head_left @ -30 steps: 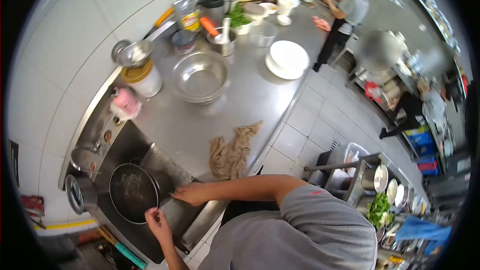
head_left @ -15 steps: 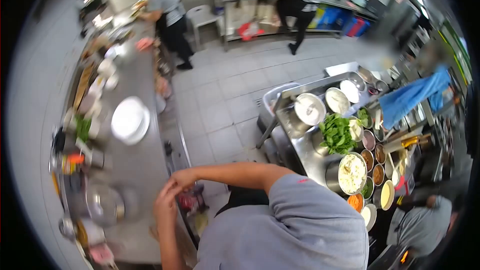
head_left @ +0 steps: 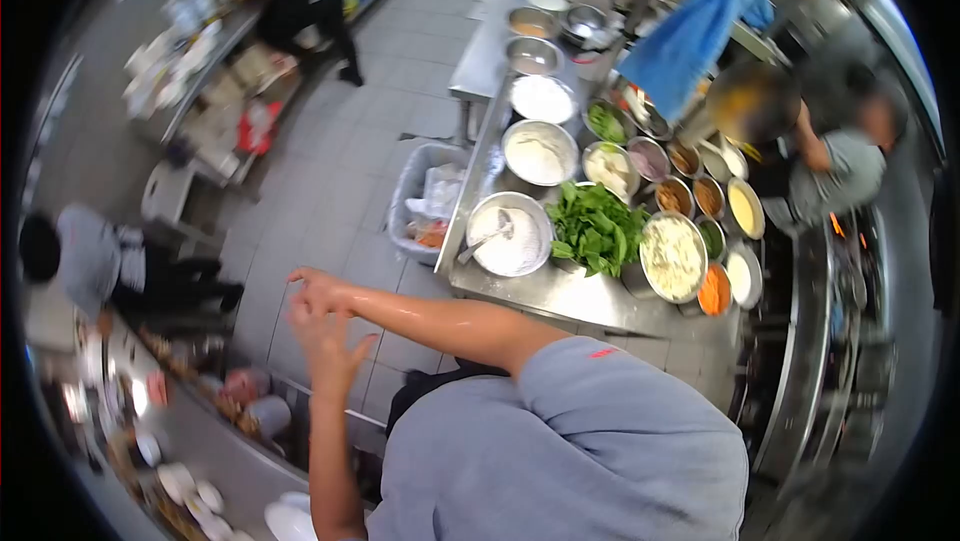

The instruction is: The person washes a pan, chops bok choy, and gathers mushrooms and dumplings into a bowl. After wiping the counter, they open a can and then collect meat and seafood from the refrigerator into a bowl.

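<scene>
My right hand (head_left: 324, 292) reaches in from the upper side, its forearm wet and shiny, with a finger stretched out to the left. Just below it is my left hand (head_left: 332, 343), back upward and thumb spread out to the side. The two hands overlap or touch at the fingers above the tiled floor, and nothing shows in either. Nearest beyond them stands a bin (head_left: 405, 191) with a clear liner and plastic bags in it. Right of it, a bowl of white powder (head_left: 520, 241) with a scoop sits on the steel prep table (head_left: 600, 311).
Leafy greens (head_left: 597, 226), a pot of chopped pale food (head_left: 673, 258) and several small containers crowd the prep table. A blue cloth (head_left: 680, 36) hangs behind. One co-worker (head_left: 840, 176) stands by the stove; others are at the left (head_left: 90, 261) and back (head_left: 300, 1). A steel counter (head_left: 230, 441) runs lower left.
My view has swung right: the prep table shifts toward the middle, and the counter with plates slides to the lower left. My hands, closely clasped before, show looser, more spread fingers.
</scene>
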Action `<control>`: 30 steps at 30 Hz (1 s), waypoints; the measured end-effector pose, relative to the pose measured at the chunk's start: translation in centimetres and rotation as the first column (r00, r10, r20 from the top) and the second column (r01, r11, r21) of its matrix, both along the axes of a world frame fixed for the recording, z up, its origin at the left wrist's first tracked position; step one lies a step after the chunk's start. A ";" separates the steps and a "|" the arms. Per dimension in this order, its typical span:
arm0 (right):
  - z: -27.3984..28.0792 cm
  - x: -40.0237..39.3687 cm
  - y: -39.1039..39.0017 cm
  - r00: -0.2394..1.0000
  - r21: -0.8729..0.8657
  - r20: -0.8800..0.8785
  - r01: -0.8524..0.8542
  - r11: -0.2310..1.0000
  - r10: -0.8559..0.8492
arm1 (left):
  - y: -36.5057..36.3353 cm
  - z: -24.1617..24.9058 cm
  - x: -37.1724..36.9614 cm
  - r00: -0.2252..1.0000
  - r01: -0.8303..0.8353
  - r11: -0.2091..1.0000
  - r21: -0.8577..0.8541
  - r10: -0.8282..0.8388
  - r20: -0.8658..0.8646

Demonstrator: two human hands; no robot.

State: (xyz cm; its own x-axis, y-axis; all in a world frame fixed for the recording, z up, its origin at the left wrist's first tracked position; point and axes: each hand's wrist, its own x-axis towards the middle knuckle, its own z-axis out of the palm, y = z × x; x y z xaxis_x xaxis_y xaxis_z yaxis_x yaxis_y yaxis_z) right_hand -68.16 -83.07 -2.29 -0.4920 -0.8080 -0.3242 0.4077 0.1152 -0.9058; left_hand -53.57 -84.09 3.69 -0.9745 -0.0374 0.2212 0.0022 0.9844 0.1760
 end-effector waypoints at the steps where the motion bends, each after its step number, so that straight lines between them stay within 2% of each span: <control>1: 0.0 -2.5 2.0 0.995 -0.020 -0.030 0.092 0.996 -0.092 | -2.6 1.1 -2.0 0.994 -0.008 0.999 -0.041 0.004 -0.105; 2: 0.9 -5.0 4.8 0.981 -0.011 -0.113 0.155 0.988 -0.156 | -5.3 0.1 -3.4 0.994 -0.040 0.999 0.005 0.041 -0.103; 4: 6.1 -9.0 12.7 0.918 0.011 -0.315 0.259 0.966 -0.242 | -12.2 -3.5 -4.6 0.996 -0.062 0.990 0.124 0.069 -0.050; 5: 5.8 -11.2 16.2 0.807 -0.008 -0.528 0.306 0.952 -0.264 | -15.5 -5.9 -5.4 0.998 -0.058 0.979 0.195 0.060 -0.007; 6: 8.3 -11.6 20.3 0.710 0.014 -0.626 0.423 0.906 -0.322 | -18.2 -7.0 -6.4 0.998 -0.054 0.953 0.299 0.042 0.048; 7: 10.3 -11.4 24.5 0.652 0.150 -0.678 0.576 0.804 -0.340 | -20.6 -7.8 -7.5 0.994 -0.061 0.915 0.398 0.019 0.108; 8: 10.3 -11.1 28.2 0.567 0.261 -0.733 0.744 0.615 -0.375 | -22.8 -8.5 -8.7 0.986 -0.082 0.867 0.491 -0.002 0.168; 9: 12.3 -9.7 31.0 0.501 0.371 -0.796 0.847 0.381 -0.338 | -25.2 -9.1 -10.0 0.978 -0.062 0.865 0.499 -0.048 0.205; 10: 12.5 -8.0 33.9 0.428 0.396 -0.854 0.903 0.165 -0.294 | -27.3 -9.6 -11.6 0.966 -0.039 0.862 0.505 -0.096 0.239; 11: 11.0 -6.0 37.3 0.383 0.384 -0.905 0.923 0.035 -0.185 | -28.7 -9.9 -13.5 0.952 -0.014 0.859 0.511 -0.145 0.271; 12: 10.6 -4.4 39.2 0.487 0.503 -0.860 0.858 -0.103 -0.150 | -29.3 -9.4 -15.7 0.925 -0.018 0.834 0.551 -0.196 0.325; 13: 9.9 -3.1 40.3 0.540 0.590 -0.798 0.792 -0.159 -0.267 | -29.4 -8.0 -18.1 0.892 -0.028 0.811 0.584 -0.244 0.381; 14: 9.2 -2.2 39.7 0.510 0.543 -0.836 0.822 -0.173 -0.204 | -29.3 -6.8 -20.4 0.853 -0.046 0.791 0.611 -0.288 0.436; 17: 5.9 -0.4 38.5 0.388 0.377 -0.921 0.906 -0.190 0.021 | -26.5 -4.0 -27.4 0.797 0.223 0.771 0.596 -0.496 0.344; 20: 7.0 -1.6 37.7 0.412 0.473 -0.878 0.824 -0.311 -0.244 | -20.2 -0.5 -32.5 0.701 0.427 0.629 0.650 -0.684 0.201; 21: 6.6 -1.9 38.5 0.310 0.380 -0.916 0.873 -0.306 -0.253 | -18.0 0.4 -33.7 0.652 0.480 0.577 0.661 -0.739 0.171; 24: 8.1 -2.7 39.9 0.083 0.185 -0.963 0.896 -0.403 -0.257 | -10.7 3.7 -35.6 0.491 0.574 0.407 0.711 -0.865 0.099; 29: 10.1 -2.3 40.0 0.164 0.335 -0.901 0.853 -0.401 -0.402 | -0.3 5.7 -36.7 0.195 0.698 0.138 0.703 -0.981 -0.002; 30: 10.1 -1.7 39.9 0.202 0.367 -0.880 0.863 -0.346 -0.430 | 1.4 6.2 -36.6 0.152 0.700 0.098 0.707 -0.988 -0.014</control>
